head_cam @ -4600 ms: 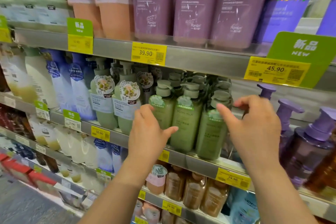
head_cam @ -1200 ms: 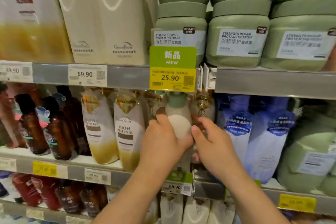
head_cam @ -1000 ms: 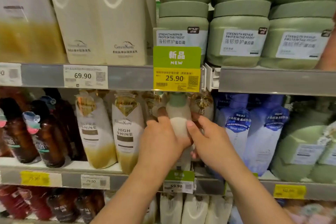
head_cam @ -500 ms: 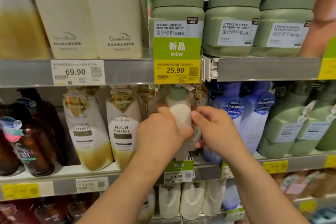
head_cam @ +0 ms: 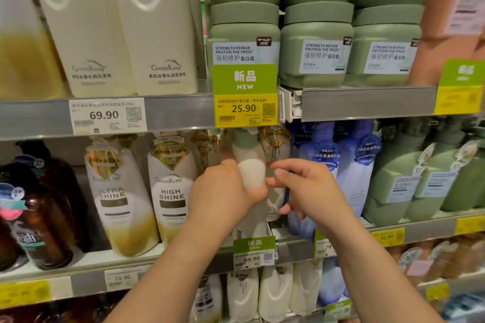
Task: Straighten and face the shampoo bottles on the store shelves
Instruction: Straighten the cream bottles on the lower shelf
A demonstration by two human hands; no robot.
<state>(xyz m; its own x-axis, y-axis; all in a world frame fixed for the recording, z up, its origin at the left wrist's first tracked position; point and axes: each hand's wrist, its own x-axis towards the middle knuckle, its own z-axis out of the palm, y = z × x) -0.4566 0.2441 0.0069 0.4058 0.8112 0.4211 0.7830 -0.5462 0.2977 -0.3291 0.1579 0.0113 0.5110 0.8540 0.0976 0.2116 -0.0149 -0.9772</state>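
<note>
A cream bottle with a green pump collar [head_cam: 250,165] stands at the middle shelf's front, under the 25.90 tag. My left hand [head_cam: 223,191] is wrapped around its left side and grips it. Just right of the bottle, my right hand [head_cam: 307,189] hovers with fingers spread, fingertips near the bottle and holding nothing. Behind the right hand stands a cream and gold bottle [head_cam: 277,149], partly hidden. Left of my hands stand a "HIGH SHINE" bottle [head_cam: 170,186] and an "ULTRA SHINE" bottle [head_cam: 118,196], labels facing out.
Blue bottles [head_cam: 354,165] and green bottles [head_cam: 393,178] fill the middle shelf to the right; brown bottles [head_cam: 44,212] stand at the left. Green jars [head_cam: 315,44] and tall cream bottles [head_cam: 157,34] sit on the upper shelf. White bottles [head_cam: 273,294] line the shelf below. Price tags hang on the shelf rails [head_cam: 367,103].
Earlier I faced green pump bottles farther right. Since then both hands held the cream bottle; now my right hand has let go and opened while the left keeps its grip.
</note>
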